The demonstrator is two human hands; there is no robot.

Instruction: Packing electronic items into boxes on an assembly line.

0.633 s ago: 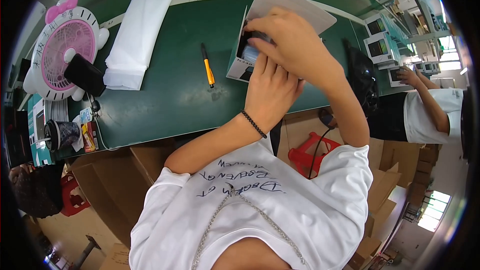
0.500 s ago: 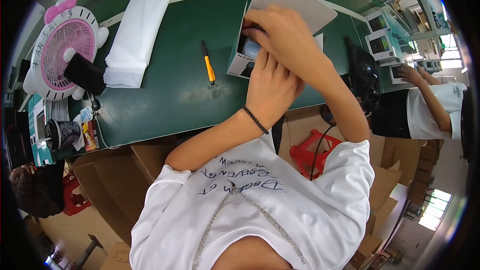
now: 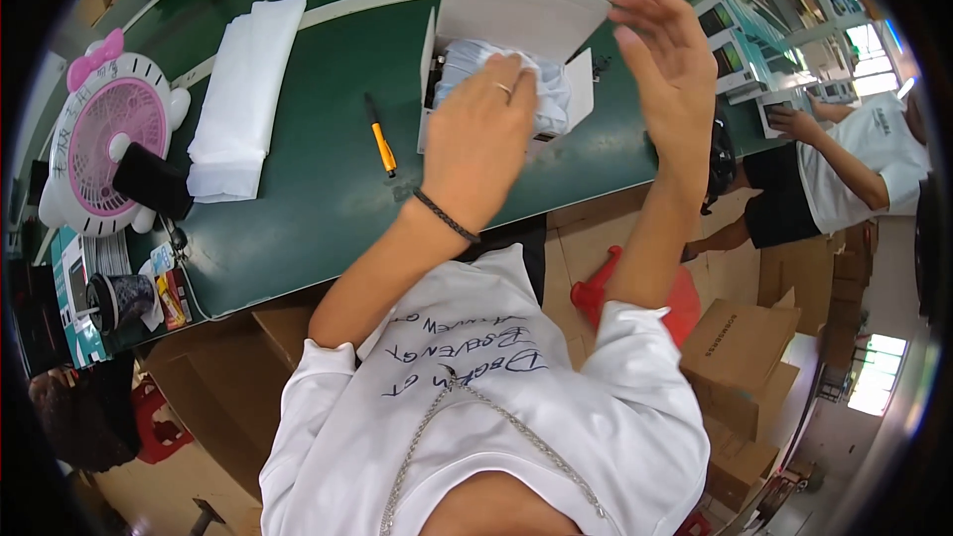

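An open carton (image 3: 521, 10) stands on the green workbench in front of me, its white lid raised at the back and a side flap folded out on the right. Inside lies a bulky item in a pale translucent bag (image 3: 554, 104). My left hand (image 3: 481, 134), wearing a ring and a dark bracelet, presses down on the bag with fingers curled and together; its thumb is hidden. Just right of the lid, my right hand (image 3: 670, 74) is raised with spread fingers and holds nothing. Its fingertips are close to the lid's right edge; whether they touch I cannot tell.
A yellow-and-black pen-shaped tool (image 3: 381, 144) lies left of the carton. Farther left are folded white bags (image 3: 243, 89), a pink-and-white fan (image 3: 114, 139) and a black rectangular object (image 3: 154, 177). A co-worker (image 3: 859, 164) handles a box at right. Below are a red stool (image 3: 685, 303) and cartons (image 3: 740, 337).
My hands, crossed over the carton before, are now apart. The right hand has lifted out to the right; the left rests on the bagged item, which shows more. The lid stands farther left in view.
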